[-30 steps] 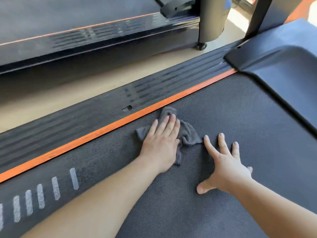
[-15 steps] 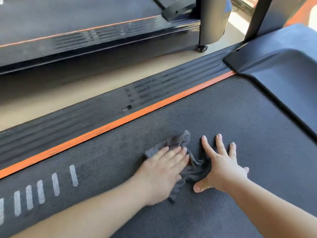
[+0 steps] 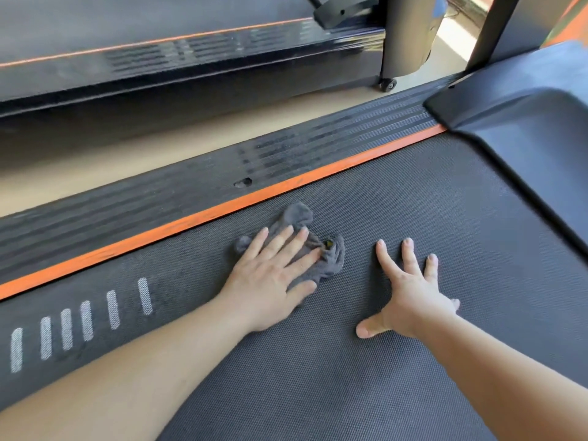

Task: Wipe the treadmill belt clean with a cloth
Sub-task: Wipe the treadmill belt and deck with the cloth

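Observation:
A crumpled grey cloth (image 3: 329, 256) lies on the dark textured treadmill belt (image 3: 413, 198), close to the orange edge stripe (image 3: 197, 219). My left hand (image 3: 270, 278) presses flat on the cloth with straight, spread fingers and covers much of it. My right hand (image 3: 410, 291) rests flat on the bare belt to the right of the cloth, fingers spread, a clear gap away from it.
A ribbed black side rail (image 3: 286, 154) runs beyond the orange stripe. The black motor cover (image 3: 525, 128) rises at the belt's far right. White dash marks (image 3: 111, 310) lie on the belt at left. A second treadmill (image 3: 159, 68) stands across a strip of beige floor (image 3: 95, 173).
My left hand pulled the cloth back toward me and beside my right hand, then pushed it out again toward the orange stripe. My right hand has stayed planted on the belt.

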